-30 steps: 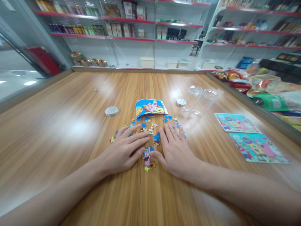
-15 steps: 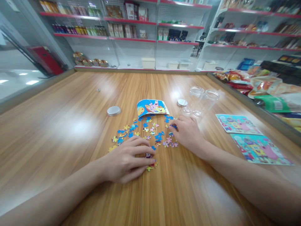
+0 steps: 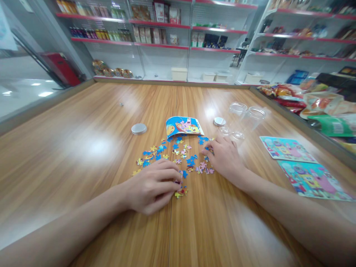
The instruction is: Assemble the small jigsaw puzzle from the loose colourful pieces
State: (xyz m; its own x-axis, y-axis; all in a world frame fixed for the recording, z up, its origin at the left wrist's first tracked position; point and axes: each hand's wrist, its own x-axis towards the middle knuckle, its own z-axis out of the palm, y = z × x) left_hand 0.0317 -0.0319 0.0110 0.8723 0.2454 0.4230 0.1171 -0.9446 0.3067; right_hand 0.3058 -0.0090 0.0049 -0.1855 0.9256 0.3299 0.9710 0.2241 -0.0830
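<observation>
Several small colourful jigsaw pieces (image 3: 178,157) lie scattered on the wooden table (image 3: 83,148). My left hand (image 3: 152,187) rests on the table at the near edge of the scatter, fingers curled and pinching a small joined cluster of pieces (image 3: 179,183). My right hand (image 3: 225,157) is at the right side of the scatter, fingers bent and pinched on a single piece (image 3: 209,149). A partly built blue cartoon puzzle section (image 3: 184,127) lies just beyond the loose pieces.
Two clear plastic jars (image 3: 244,118) lie on their sides at the right, with a metal lid (image 3: 219,121) beside them and another lid (image 3: 139,128) to the left. Two finished cartoon puzzles (image 3: 303,163) lie at the right. Snack bags (image 3: 319,100) and shop shelves (image 3: 167,37) surround the table.
Both hands lay flat over the pieces a second ago. The right hand then moved forward and right to pinch a piece; the left hand curled its fingers around the cluster near me.
</observation>
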